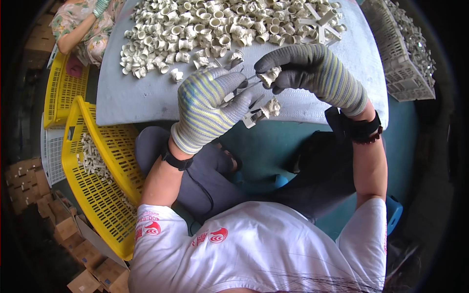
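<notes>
Two gloved hands are working mid-frame: left hand (207, 105) gripping a cutter (250, 117), right hand (298, 68) pinching one white piece (269, 75), pile (220, 29) above mostly unprocessed.

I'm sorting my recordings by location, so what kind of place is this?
Probably a small factory or workshop bench: a heap of small off-white moulded fittings on a grey table, yellow slotted plastic crates beside it, and striped work-gloved hands handling parts.

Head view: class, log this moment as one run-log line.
left hand: grips sprue of small white parts | right hand: pinches white part | pile of white parts on grey table | yellow crate at person's left
</notes>
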`<state>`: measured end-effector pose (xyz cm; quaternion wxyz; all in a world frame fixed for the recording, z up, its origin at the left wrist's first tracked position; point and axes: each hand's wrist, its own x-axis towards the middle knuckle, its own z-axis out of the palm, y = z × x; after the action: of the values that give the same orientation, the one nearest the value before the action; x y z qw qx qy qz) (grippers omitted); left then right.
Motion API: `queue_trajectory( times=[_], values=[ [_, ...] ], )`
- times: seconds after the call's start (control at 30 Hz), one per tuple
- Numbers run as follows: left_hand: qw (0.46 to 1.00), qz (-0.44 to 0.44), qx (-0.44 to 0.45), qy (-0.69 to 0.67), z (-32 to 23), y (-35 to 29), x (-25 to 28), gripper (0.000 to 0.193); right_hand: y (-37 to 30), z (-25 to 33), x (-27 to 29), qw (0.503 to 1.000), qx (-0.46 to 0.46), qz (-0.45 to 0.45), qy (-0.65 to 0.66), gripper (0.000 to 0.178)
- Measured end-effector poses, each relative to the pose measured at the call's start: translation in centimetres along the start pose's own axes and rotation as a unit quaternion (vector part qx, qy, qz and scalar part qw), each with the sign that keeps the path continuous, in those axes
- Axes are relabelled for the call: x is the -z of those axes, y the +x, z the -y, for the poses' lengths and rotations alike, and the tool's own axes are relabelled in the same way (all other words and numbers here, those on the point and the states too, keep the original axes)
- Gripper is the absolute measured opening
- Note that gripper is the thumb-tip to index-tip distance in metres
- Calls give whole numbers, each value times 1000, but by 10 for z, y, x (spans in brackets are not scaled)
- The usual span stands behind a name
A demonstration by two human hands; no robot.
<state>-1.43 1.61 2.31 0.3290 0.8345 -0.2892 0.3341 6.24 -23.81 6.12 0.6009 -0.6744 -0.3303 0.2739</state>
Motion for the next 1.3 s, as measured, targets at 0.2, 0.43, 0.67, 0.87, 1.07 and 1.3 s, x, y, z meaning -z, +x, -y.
queue_trajectory(
  times=[0.2, 0.43, 0.67, 0.87, 1.07, 1.3],
  values=[
    [999, 33, 24, 2, -9, 3, 5, 25, -1, 4, -3, 999, -20, -18, 32, 31],
    [998, 45, 8, 34, -10, 1, 0, 21, 0, 6, -23, 996, 0, -42, -77, 29],
    [995, 67, 66, -40, -5, 8, 22, 39, -2, 4, -15, 996, 25, -49, -72, 27],
    [963, 80, 230, -112, 2, 2, 26, 63, 0, 1, -17, 995, 22, -49, -83, 29],
    [950, 106, 232, -181, 12, -7, 18, 92, 3, 4, -23, 999, -11, -46, -6, 28],
    [878, 132, 296, -352, 20, -19, 21, 95, -5, 15, -33, 999, -1, -34, -16, 30]
  ],
)
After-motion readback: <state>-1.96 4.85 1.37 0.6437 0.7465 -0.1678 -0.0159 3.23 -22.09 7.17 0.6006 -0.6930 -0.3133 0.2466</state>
